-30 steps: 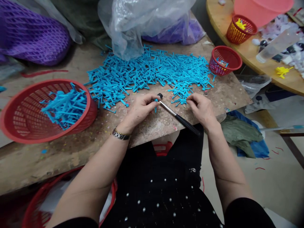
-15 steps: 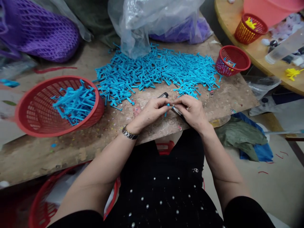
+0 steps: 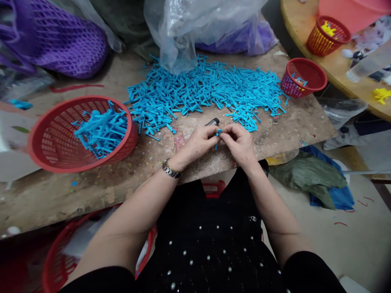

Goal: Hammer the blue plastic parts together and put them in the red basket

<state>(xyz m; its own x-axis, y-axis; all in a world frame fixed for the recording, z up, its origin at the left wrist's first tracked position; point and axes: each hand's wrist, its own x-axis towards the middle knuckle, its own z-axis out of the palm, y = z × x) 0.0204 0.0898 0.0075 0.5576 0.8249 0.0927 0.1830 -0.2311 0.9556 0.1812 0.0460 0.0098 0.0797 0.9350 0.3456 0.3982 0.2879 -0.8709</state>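
Worn and paint-speckled, a wooden worktable (image 3: 91, 187) is seen from above, with a person in a black top studded with small beads seated at its near edge. Both hands are brought together over the table just in front of the body. A small blue plastic piece (image 3: 217, 134) is pinched between the fingertips of the left hand (image 3: 200, 143) and the right hand (image 3: 240, 143), the fingers of both closed narrowly around it. A wristwatch (image 3: 171, 170) is worn on the left wrist. Just beyond the hands, the dark tip of a slim tool (image 3: 213, 121) is seen lying on the table; the rest of it is hidden by the hands. Farther back, a broad pile of blue plastic pieces (image 3: 207, 87) is spread across the tabletop. To the left, a large red basket (image 3: 49, 142) is tilted toward the person and partly filled with the same blue pieces. A small red basket (image 3: 302, 77) stands at the far right corner. Behind the pile, a crumpled clear plastic bag (image 3: 189, 28) and a purple mesh bundle (image 3: 61, 40) are seen.
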